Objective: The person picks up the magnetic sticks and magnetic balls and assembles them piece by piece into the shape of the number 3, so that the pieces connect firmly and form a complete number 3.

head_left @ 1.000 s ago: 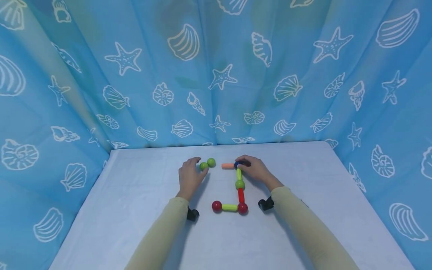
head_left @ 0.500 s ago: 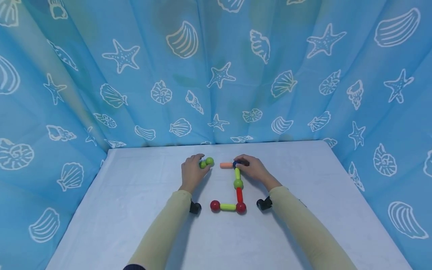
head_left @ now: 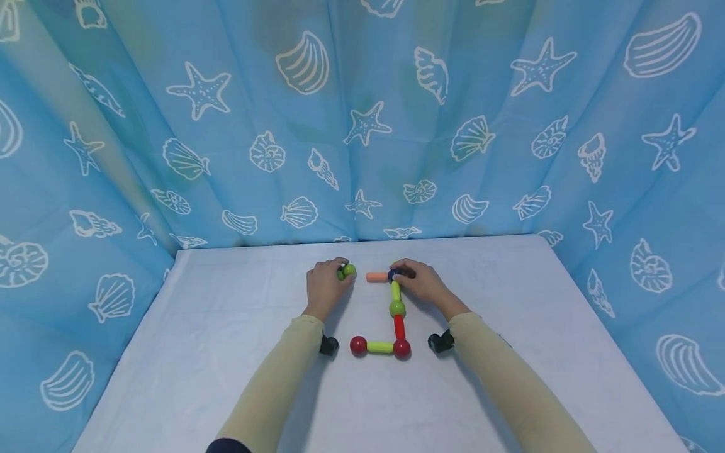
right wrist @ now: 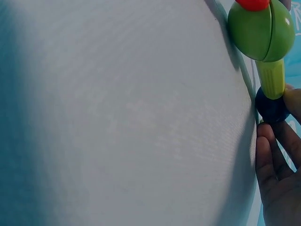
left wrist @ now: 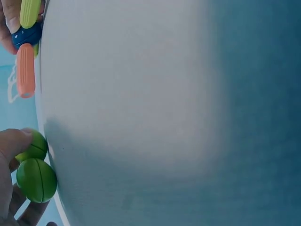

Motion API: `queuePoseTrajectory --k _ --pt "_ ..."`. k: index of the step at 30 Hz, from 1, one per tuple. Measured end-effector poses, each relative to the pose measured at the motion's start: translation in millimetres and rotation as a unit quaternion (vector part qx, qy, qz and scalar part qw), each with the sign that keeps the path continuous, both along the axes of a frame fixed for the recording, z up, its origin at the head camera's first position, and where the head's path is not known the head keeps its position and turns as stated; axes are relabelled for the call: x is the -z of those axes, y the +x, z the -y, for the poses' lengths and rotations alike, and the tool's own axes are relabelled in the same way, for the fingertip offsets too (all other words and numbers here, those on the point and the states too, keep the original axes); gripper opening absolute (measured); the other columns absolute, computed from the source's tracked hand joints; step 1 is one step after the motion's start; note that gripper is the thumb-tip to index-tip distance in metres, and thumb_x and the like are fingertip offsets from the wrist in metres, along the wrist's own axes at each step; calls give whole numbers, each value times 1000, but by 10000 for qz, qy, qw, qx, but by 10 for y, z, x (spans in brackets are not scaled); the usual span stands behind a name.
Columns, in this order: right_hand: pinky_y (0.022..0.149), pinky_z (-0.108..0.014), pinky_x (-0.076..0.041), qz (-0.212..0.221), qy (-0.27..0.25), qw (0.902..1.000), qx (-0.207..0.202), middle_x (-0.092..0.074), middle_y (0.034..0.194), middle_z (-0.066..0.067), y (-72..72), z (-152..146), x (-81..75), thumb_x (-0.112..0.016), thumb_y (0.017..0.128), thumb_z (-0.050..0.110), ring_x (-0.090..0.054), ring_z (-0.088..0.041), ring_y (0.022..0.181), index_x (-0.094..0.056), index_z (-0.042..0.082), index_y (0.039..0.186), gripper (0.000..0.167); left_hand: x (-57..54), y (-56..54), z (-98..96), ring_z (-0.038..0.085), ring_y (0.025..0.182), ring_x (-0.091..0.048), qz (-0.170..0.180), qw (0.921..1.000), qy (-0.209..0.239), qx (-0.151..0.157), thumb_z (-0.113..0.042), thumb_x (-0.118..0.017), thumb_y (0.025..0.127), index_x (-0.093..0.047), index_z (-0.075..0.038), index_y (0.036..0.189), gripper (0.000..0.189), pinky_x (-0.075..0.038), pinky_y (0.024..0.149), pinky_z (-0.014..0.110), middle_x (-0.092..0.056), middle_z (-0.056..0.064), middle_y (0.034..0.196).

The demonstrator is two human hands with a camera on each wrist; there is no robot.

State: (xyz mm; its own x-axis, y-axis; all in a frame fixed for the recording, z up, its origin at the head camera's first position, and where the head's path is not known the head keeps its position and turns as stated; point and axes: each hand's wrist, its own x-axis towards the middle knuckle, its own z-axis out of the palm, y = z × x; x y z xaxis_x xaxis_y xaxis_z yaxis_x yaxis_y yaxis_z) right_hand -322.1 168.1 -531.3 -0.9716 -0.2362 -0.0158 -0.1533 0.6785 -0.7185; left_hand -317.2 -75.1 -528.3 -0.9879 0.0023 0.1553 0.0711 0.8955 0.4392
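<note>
My left hand (head_left: pixel 325 286) is at two green balls, with the thumb on one green ball (left wrist: pixel 36 147) and the fingers curled behind the pair. The other green ball (left wrist: pixel 36 181) sits against the first, and fingers partly hide both. My right hand (head_left: pixel 426 281) pinches a dark blue ball (right wrist: pixel 272 106) between thumb and fingers. An orange rod (head_left: pixel 376 277) extends left from the blue ball. A yellow-green rod (head_left: pixel 396 292) runs from it toward the front, to a green ball (head_left: pixel 398 308).
From that front green ball a red rod (head_left: pixel 399 327) leads to a dark red ball (head_left: pixel 401 348). A yellow-green rod (head_left: pixel 380 347) links this to another red ball (head_left: pixel 359 345). A blue shell-print curtain (head_left: pixel 362 157) hangs behind the white table (head_left: pixel 187 327).
My left hand has moved slightly right and its fingers have closed round the green balls. My right hand stays on the blue ball. The head view has shifted slightly.
</note>
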Motion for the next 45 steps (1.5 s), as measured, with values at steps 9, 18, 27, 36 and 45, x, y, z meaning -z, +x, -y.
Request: queuePoseTrajectory --k 9,18,27,36,45 --pt "107 -47 -46 -1 -44 10000 47 -64 132 -9 -17 4 13 -66 99 19 -57 -30 123 -65 18 131 32 -23 28 -4 27 117 -59 -57 9998 176 113 -32 -76 93 -69 -18 128 39 -41 105 50 -71 6 123" --pt "107 -47 -45 81 -43 10000 -11 -63 132 -10 6 -21 -29 -65 100 18 -57 -31 125 -63 17 132 32 13 31 -55 26 121 -57 -49 9996 135 238 -35 -77 91 -70 -19 127 39 -35 110 53 -70 3 124" --pt "108 -47 -44 79 52 9999 46 -63 132 -9 -19 -33 -1 -63 101 20 -57 -29 121 -63 18 132 31 2 66 -69 26 124 -56 -43 9978 395 522 -31 -79 90 -72 -19 125 37 -34 112 53 -72 1 121" --pt "108 -47 -45 110 31 9999 19 -63 133 -9 -8 -26 0 -63 102 20 -57 -30 121 -63 18 132 30 -24 90 -83 25 126 -54 193 9970 421 616 -31 -80 90 -72 -20 125 37 -35 113 49 -71 0 119" --pt "108 -47 -44 108 35 9999 18 -62 134 -8 0 -17 1 -63 102 20 -57 -29 123 -63 20 132 31 -33 92 -92 26 127 -54 267 9974 388 551 -32 -79 90 -71 -21 126 38 -35 113 49 -70 1 121"
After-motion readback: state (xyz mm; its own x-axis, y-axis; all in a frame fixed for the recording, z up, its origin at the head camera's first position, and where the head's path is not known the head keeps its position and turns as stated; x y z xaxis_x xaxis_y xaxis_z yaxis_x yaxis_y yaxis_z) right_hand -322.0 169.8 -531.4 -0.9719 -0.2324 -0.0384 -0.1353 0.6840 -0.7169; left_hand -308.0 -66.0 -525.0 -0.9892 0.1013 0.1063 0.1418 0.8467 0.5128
